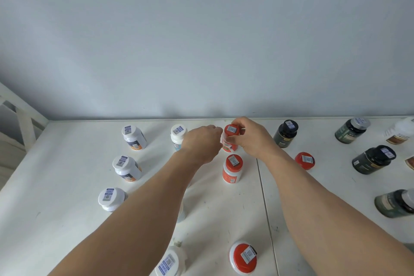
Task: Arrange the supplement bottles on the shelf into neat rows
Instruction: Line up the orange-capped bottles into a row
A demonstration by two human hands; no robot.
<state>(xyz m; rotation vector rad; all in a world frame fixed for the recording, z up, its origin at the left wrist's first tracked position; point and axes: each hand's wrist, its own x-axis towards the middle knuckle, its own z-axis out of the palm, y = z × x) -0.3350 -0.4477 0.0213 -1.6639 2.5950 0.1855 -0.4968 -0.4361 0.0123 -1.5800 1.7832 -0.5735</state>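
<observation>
On the white shelf (67, 219), both my hands meet at a red-capped bottle (231, 130) near the back wall. My right hand (252, 135) wraps its right side. My left hand (201, 142) touches its left side with fingers curled. A second red-capped bottle (232, 169) stands just in front of it, a third (304, 160) to the right, another (243, 256) at the near edge. Three white-capped bottles (121, 167) form a column on the left. One more white-capped bottle (178, 133) stands behind my left hand.
Dark bottles (286, 133) stand and lie at the right, one (373, 160) tilted, one (395, 205) on its side. A white bottle (401, 131) lies at the far right. A white-capped bottle (169, 262) sits near the front edge. A white frame (24, 116) bounds the left side.
</observation>
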